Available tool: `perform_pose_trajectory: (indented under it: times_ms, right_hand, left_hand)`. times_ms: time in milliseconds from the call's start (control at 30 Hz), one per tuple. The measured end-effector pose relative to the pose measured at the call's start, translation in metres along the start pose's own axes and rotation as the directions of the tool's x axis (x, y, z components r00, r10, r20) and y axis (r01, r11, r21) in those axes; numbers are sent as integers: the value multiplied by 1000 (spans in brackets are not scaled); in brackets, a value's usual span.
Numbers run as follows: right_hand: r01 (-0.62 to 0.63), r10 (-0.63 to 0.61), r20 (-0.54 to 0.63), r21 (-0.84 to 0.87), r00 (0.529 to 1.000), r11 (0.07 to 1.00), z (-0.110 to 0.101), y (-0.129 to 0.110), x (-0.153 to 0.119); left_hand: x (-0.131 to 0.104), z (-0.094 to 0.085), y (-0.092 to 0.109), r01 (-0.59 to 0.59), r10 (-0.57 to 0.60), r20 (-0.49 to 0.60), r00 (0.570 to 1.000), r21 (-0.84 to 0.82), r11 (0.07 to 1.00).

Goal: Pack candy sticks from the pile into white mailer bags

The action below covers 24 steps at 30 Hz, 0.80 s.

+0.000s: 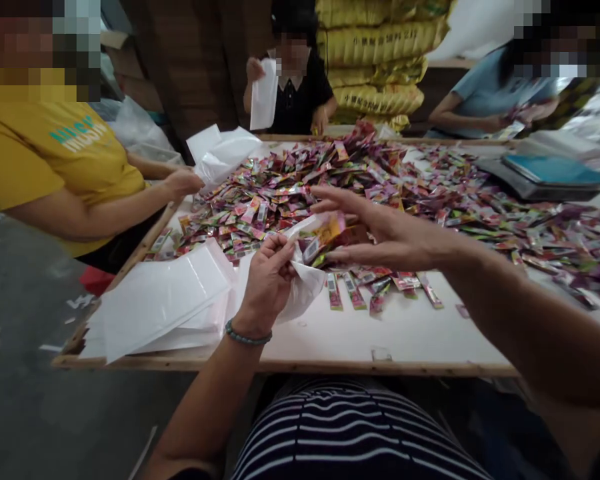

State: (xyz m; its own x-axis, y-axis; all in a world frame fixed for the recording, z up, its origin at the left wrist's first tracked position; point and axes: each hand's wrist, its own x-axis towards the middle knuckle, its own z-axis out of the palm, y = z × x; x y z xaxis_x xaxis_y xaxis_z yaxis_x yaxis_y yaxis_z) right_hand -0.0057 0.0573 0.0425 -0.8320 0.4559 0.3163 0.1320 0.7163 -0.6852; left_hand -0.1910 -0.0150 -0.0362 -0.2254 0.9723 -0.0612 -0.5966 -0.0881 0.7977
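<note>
My left hand [265, 283], with a beaded bracelet at the wrist, pinches the edge of a white plastic bag [306, 293] above the near side of the table. Several small colourful packets [325, 238] show at the bag's mouth, partly inside it. Just right of them is my right hand [393, 233], its fingers stretched out and the thumb apart from them. Whether its fingertips touch the packets is hard to make out. Behind both hands spreads a large heap of the same packets [280, 193]. A stack of flat white bags [165, 293] lies left of my left hand.
A wooden rim [290, 367] edges the white table. At left, a person in a yellow shirt [95, 167] holds white bags [227, 153]. Across, another lifts a white bag [264, 97]. A third person [480, 93] works at far right, near a blue-topped flat device [555, 170].
</note>
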Motion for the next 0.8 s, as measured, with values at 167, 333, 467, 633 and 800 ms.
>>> perform_pose_trajectory:
  times_ms: [167, 333, 467, 633, 800]
  right_hand:
    - [269, -266, 44, -223, 963, 937, -17, -23, 9]
    - [365, -363, 89, -426, 928, 828, 22, 11, 10]
    - [339, -366, 40, -482, 930, 808, 28, 14, 18]
    - [323, -349, 52, -520, 936, 790, 28, 10, 20]
    - [335, -366, 48, -531, 929, 779, 33, 11, 15]
  left_hand:
    - [0, -7, 9, 13, -11, 21, 1000, -102, 995]
    - [-2, -20, 8, 43, -41, -85, 996, 28, 999]
    - [-7, -19, 25, -76, 144, -117, 983, 453, 888]
    - [-11, -18, 37, -151, 340, -69, 938, 802, 578]
    - [-12, -18, 42, -126, 432, -63, 900, 910, 394]
